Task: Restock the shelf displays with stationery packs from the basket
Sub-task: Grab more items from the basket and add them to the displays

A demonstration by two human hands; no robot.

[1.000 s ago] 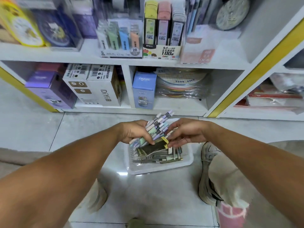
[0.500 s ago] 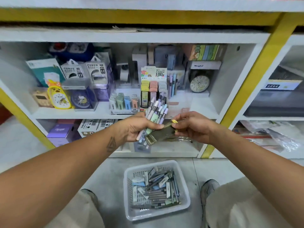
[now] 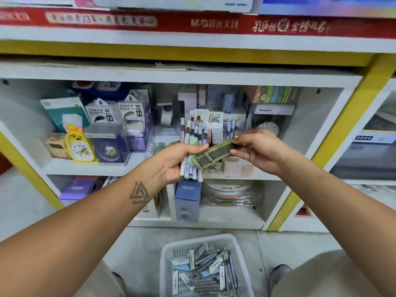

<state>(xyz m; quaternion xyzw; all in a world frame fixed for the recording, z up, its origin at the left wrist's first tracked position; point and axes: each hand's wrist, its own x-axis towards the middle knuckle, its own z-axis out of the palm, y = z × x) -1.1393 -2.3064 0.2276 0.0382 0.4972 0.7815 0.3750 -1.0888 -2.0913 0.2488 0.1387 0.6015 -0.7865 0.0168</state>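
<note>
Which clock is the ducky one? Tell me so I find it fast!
Look at the white shelf left of the hands, on its upper level. There stands the yellow duck clock, between a tan box and a clear case with a dark blue clock. Only it is bright yellow, with a duck face above the white dial.

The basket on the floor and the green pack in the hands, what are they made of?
The basket looks like white moulded plastic: its walls are a grid of small holes with a smooth thick rim. The green pack, pinched between the left hand and right hand, seems to be a glossy, see-through plastic sleeve, since light glints off it. What is inside is too blurred to tell.
</note>
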